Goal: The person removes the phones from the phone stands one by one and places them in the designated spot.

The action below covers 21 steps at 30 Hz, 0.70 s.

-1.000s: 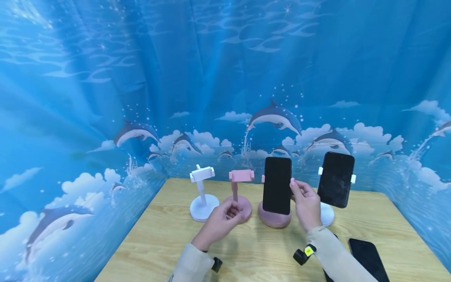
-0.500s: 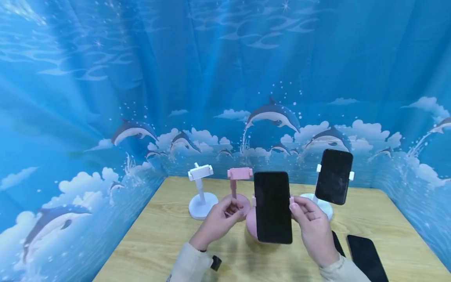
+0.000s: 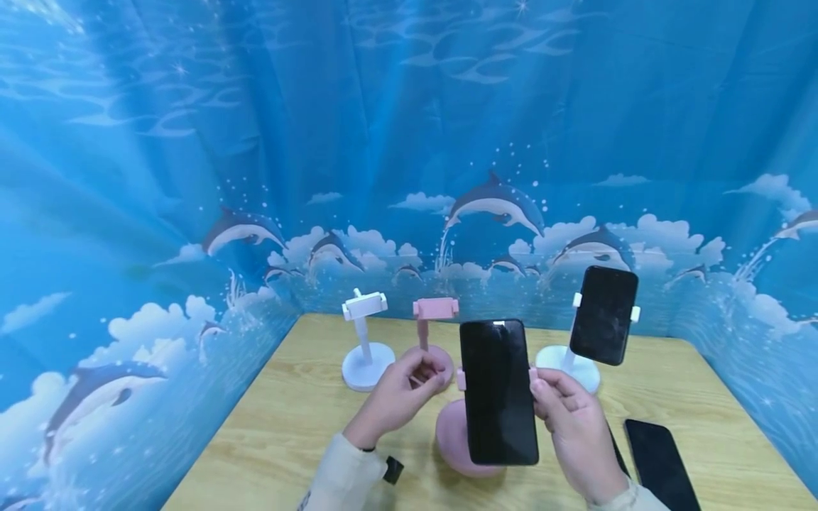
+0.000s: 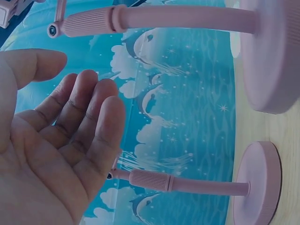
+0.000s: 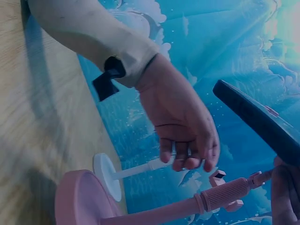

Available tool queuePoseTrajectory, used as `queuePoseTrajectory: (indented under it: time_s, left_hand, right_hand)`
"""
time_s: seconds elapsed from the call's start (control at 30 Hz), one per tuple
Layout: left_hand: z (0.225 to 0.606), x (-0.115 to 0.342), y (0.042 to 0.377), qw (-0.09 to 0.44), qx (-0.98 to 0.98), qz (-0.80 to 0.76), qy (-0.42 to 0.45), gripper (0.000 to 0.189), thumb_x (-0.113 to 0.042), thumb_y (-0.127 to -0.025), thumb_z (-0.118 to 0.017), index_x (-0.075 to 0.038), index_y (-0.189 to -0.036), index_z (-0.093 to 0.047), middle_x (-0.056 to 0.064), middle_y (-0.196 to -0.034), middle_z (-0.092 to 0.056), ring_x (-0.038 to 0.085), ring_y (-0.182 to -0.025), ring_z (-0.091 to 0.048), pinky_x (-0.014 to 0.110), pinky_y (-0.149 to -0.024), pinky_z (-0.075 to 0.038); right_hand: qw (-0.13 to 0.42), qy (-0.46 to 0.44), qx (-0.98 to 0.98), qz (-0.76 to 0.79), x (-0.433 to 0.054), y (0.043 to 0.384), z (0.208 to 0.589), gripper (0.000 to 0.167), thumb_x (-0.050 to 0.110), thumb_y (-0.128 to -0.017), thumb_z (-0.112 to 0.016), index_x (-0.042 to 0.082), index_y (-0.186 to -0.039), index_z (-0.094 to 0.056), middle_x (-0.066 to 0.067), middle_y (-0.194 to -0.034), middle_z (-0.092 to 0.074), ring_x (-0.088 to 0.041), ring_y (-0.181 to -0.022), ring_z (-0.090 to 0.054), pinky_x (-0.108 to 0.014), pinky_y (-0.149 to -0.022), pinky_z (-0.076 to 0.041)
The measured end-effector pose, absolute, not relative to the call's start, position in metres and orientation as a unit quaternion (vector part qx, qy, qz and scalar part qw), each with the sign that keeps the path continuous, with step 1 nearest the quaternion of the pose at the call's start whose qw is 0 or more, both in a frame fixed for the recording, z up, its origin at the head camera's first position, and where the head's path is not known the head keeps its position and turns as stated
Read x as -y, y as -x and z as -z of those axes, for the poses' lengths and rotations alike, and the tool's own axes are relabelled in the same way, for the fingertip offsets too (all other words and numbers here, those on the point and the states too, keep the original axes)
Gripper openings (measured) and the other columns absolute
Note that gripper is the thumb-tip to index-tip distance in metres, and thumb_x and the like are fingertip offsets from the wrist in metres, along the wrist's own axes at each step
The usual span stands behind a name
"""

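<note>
In the head view, a black phone (image 3: 500, 397) stands upright in the clamp of a pink phone stand, whose round base (image 3: 450, 440) is near the front of the table. My right hand (image 3: 575, 426) pinches the clamp's right end at the phone's side. In the right wrist view only part of that hand (image 5: 283, 194) shows, under the tilted phone (image 5: 255, 117). My left hand (image 3: 399, 394) hovers to the left of the stand, fingers loosely curled and holding nothing. The left wrist view shows its palm (image 4: 47, 154) beside the pink stand's pole (image 4: 187, 18).
Behind the left hand are a white phone stand (image 3: 366, 306) and a second pink stand (image 3: 436, 308). A white stand at the right bears another phone (image 3: 605, 316). A dark phone (image 3: 661, 461) lies at the front right, with another dark edge (image 3: 618, 447) beside it, partly hidden.
The right hand has drawn the pink stand with its phone toward the front of the table. The left hand has stayed nearly in place.
</note>
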<state>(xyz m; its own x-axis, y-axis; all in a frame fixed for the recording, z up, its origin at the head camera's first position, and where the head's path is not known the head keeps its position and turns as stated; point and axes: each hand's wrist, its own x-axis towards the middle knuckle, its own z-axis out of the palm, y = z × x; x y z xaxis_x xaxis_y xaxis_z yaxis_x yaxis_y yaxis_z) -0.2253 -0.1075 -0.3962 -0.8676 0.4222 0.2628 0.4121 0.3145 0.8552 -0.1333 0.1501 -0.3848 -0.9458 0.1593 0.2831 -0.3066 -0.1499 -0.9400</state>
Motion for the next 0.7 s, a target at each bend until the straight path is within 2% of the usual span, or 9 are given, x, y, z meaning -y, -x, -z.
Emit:
queuePoseTrajectory:
  time_s: [0.2,0.27,0.43,0.53,0.7]
  left_hand:
    - [0.394,0.107,0.222,-0.009,-0.803,-0.528,-0.277,0.011,-0.033,-0.102,-0.068,-0.026,-0.110,-0.067,-0.005,-0.107,-0.065,0.016,-0.094,-0.064,0.032,-0.082,-0.057]
    - [0.393,0.107,0.222,-0.012,-0.801,-0.527,-0.284,0.011,-0.034,-0.102,-0.067,-0.025,-0.109,-0.067,-0.005,-0.108,-0.064,0.016,-0.094,-0.064,0.031,-0.081,-0.057]
    - [0.390,0.107,0.221,-0.018,-0.796,-0.525,-0.301,0.014,-0.032,-0.103,-0.066,-0.021,-0.112,-0.067,-0.004,-0.111,-0.064,0.015,-0.095,-0.064,0.033,-0.081,-0.057]
    - [0.388,0.107,0.219,-0.019,-0.793,-0.528,-0.305,0.013,-0.030,-0.103,-0.066,-0.020,-0.112,-0.067,-0.004,-0.112,-0.064,0.015,-0.096,-0.064,0.033,-0.081,-0.058]
    - [0.384,0.108,0.215,-0.019,-0.792,-0.530,-0.304,0.013,-0.029,-0.103,-0.066,-0.019,-0.112,-0.068,-0.005,-0.113,-0.064,0.015,-0.096,-0.064,0.032,-0.081,-0.057]
  right_hand:
    - [0.169,-0.057,0.638,-0.750,-0.147,0.124,0.399,0.024,0.002,-0.106,-0.055,0.017,-0.111,-0.073,0.013,-0.114,-0.074,0.001,-0.096,-0.068,-0.019,-0.079,-0.057]
    - [0.162,-0.037,0.646,-0.745,-0.145,0.120,0.403,0.023,0.004,-0.106,-0.057,0.020,-0.110,-0.073,0.014,-0.110,-0.075,0.002,-0.094,-0.066,-0.018,-0.078,-0.056]
    - [0.141,0.009,0.674,-0.726,-0.141,0.115,0.412,0.014,0.012,-0.106,-0.060,0.012,-0.112,-0.073,0.011,-0.105,-0.075,-0.002,-0.092,-0.066,-0.020,-0.077,-0.056]
    - [0.148,-0.005,0.676,-0.721,-0.140,0.114,0.418,0.014,0.008,-0.105,-0.059,0.006,-0.113,-0.071,0.010,-0.106,-0.075,-0.001,-0.095,-0.066,-0.020,-0.079,-0.056]
    - [0.178,-0.043,0.678,-0.712,-0.141,0.114,0.430,0.018,-0.001,-0.104,-0.057,0.007,-0.111,-0.071,0.009,-0.102,-0.076,0.000,-0.092,-0.067,-0.018,-0.077,-0.055]
